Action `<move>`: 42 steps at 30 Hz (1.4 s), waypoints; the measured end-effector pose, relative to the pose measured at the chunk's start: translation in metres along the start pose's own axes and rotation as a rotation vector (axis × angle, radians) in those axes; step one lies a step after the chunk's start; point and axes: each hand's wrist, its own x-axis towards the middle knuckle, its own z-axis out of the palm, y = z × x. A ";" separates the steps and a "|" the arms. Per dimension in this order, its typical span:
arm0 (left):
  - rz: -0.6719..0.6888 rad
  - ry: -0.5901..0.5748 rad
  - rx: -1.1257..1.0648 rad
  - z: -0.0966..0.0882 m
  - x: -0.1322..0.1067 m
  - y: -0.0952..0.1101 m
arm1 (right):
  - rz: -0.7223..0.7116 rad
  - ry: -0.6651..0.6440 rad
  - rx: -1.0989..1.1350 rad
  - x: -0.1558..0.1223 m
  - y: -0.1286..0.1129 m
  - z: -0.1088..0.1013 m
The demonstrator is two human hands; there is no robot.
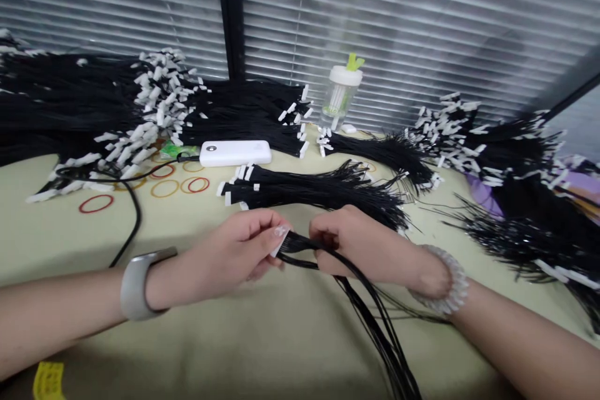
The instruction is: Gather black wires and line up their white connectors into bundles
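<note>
Between thumb and fingers, my left hand [248,244] pinches the white connector [280,241] at the end of a black wire harness [370,300]. Just to the right, my right hand [359,240] is closed around the harness's wires close behind the connector; its fingertips are partly hidden. From there the loose wires curve down past the table's near edge. Beyond both hands lies a bundle of similar black harnesses [300,190], their white connectors pointing left and the wire ends fanning out to the right.
Large piles of black harnesses [70,94] line the back left, with more piles [506,150] at the right. A white power bank [235,153] with a black cable, rubber bands [164,188] and a clear bottle [341,97] stand or lie before the window blinds.
</note>
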 end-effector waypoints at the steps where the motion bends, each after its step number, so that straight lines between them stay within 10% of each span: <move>1: 0.002 0.007 -0.010 0.000 -0.001 0.002 | -0.001 0.007 0.000 -0.001 -0.001 -0.003; 13: 0.185 0.040 -0.449 -0.003 -0.011 0.021 | -0.044 -0.090 0.322 -0.008 -0.021 -0.003; 22: 0.427 -0.120 0.192 -0.003 -0.016 0.023 | -0.043 -0.178 0.546 -0.004 -0.028 0.004; 31: 0.575 0.033 0.460 0.005 -0.021 0.023 | -0.066 -0.214 0.520 -0.003 -0.032 0.009; 42: 0.541 0.209 0.546 0.007 -0.022 0.022 | -0.098 0.038 0.327 -0.003 -0.025 0.004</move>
